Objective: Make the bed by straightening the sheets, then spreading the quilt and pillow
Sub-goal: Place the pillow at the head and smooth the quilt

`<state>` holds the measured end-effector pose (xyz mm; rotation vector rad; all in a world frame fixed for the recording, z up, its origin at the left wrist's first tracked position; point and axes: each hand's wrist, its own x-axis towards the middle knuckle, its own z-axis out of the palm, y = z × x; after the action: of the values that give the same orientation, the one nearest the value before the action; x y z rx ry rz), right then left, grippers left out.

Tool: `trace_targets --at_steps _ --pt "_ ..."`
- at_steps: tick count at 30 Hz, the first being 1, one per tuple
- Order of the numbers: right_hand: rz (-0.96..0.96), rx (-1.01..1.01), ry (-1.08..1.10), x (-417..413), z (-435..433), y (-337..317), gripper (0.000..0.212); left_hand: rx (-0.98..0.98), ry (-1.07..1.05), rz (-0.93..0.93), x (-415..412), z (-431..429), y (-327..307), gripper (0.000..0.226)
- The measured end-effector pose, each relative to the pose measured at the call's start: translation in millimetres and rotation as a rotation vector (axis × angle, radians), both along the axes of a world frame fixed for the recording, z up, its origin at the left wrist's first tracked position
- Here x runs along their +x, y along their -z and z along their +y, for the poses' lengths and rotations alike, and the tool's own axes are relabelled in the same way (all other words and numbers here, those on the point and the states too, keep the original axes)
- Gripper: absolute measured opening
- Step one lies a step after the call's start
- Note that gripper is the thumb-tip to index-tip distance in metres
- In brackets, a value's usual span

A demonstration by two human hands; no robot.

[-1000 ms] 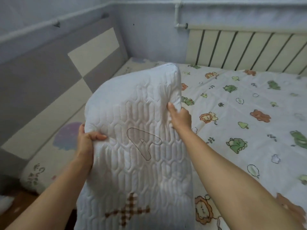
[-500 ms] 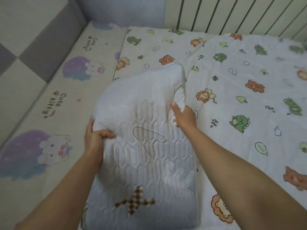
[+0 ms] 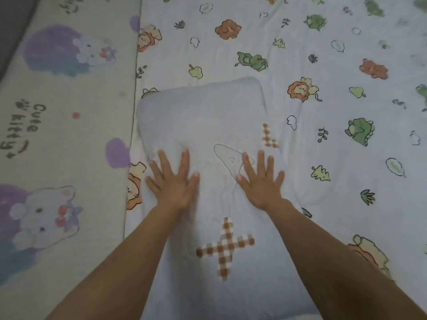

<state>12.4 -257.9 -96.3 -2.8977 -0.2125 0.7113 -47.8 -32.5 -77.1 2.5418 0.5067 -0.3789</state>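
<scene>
The animal-print quilt (image 3: pixel 335 72) took up most of what I could see. It lay flat under the pillow and ran out well beyond its far end and its right side, with only soft creases in it. To the pillow's left the quilt ended in a straight border just beside the pillow's long edge, and past that border the kitty-print sheet (image 3: pixel 57 116) lay bare.

The pillow (image 3: pixel 203 116) itself, white and quilted, was down on top of the quilt, its long axis running straight away from the person. The near end passed under the forearms and out of view, while the rounded far end lay ahead of the fingertips. It sat roughly parallel to the quilt's border, perhaps turned a touch.

Both hands were flat on the pillow's middle, palms down, fingers straight and fanned wide, gripping nothing. The left hand (image 3: pixel 175 183) lay by the pillow's left edge, its outer fingers reaching about to that edge. The right hand (image 3: pixel 261 183) rested near the right edge, its thumb beside a stitched outline. They were level with each other, neither nearer the far end.

A gingham cross patch (image 3: pixel 225 247) sat on the pillow between the forearms.

To my eye this was the patting-flat step. Any smoothing stroke would run forward along the pillow's length or outward to the two sides — each hand already placed for its own edge.
</scene>
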Motion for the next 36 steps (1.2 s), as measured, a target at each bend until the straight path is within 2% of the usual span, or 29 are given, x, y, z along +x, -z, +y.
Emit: trace_targets --at_steps 3,6,10,12,16,21,23,25,27,28,29,31,32,34,36 --pt "0.035 -0.055 0.012 -6.9 -7.7 28.4 0.059 0.136 0.104 0.091 -22.1 -8.3 37.0 0.067" --pt "0.11 -0.102 0.001 0.0 -10.5 37.5 0.061 0.126 0.133 0.143 -32.7 -8.5 56.8 0.067" --pt "0.107 -0.08 -0.002 5.0 -12.0 31.3 0.062 0.089 0.095 -0.029 -32.2 -1.1 52.1 0.066" --pt "0.068 -0.034 0.003 2.6 -15.9 25.7 0.062 0.049 -0.024 -0.106 -31.3 -1.2 40.7 0.064" --pt "-0.009 0.031 0.016 2.7 -14.8 15.7 0.065 -0.114 -0.408 -0.178 6.9 9.2 14.7 0.071" --pt "-0.024 0.033 0.124 4.3 -24.9 11.6 0.071 -0.482 -0.693 -0.039 56.4 35.4 14.5 0.103" --pt "-0.015 0.042 0.141 4.3 -30.8 14.3 0.071 -0.646 -0.688 -0.165 70.4 40.9 12.1 0.081" --pt "-0.006 0.08 0.172 4.1 -32.4 19.2 0.07 -0.554 -0.562 -0.383 84.3 40.5 4.1 0.06" --pt "-0.02 0.097 0.195 3.2 -30.6 24.4 0.07 -0.282 -0.406 -0.548 95.3 37.8 -2.7 0.051" --pt "-0.024 0.096 0.198 3.1 -30.2 28.5 0.07 -0.126 -0.334 -0.575 95.9 35.9 -0.9 0.053" --pt "-0.022 0.088 0.199 2.8 -29.4 31.0 0.07 0.013 -0.256 -0.551 94.4 35.7 6.7 0.062" --pt "-0.008 0.054 0.181 2.6 -26.9 34.7 0.071 0.262 -0.166 -0.254 81.2 40.1 23.7 0.071" --pt "-0.001 0.038 0.172 3.0 -25.8 35.1 0.071 0.305 -0.167 -0.09 72.1 41.6 31.9 0.068" --pt "0.034 0.034 0.171 5.5 -25.3 35.0 0.071 0.214 -0.232 0.049 54.8 40.2 39.3 0.062" --pt "0.068 0.065 0.171 8.1 -27.0 31.0 0.071 0.088 -0.283 0.017 39.9 36.0 35.0 0.061"
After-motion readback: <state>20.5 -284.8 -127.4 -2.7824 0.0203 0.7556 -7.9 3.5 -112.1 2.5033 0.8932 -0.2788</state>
